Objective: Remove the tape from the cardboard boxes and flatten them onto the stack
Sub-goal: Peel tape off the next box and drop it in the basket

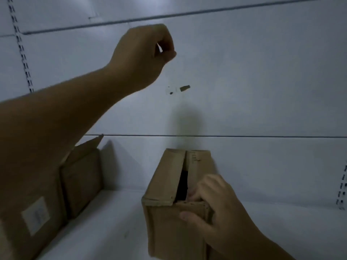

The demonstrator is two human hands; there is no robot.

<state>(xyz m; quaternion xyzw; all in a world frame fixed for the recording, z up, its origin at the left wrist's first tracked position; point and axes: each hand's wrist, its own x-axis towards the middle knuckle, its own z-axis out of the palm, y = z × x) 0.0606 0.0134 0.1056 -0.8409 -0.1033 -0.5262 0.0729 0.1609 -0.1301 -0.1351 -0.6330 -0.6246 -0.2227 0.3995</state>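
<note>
While my right hand (216, 209) is curling round the near flap (193, 205) of one box (165, 177) on the shelf (120, 218), my left hand (144, 55) is pinching one nearly clear tape strip (185, 88), raised high above that box, and two more boxes (80, 177) are sitting side by side at the left.

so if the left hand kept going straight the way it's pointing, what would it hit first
Probably the white back wall panel. The raised left hand, pinching a small pale strip, points up and away at it, and nothing shows in between, though depth is hard to judge.
</note>
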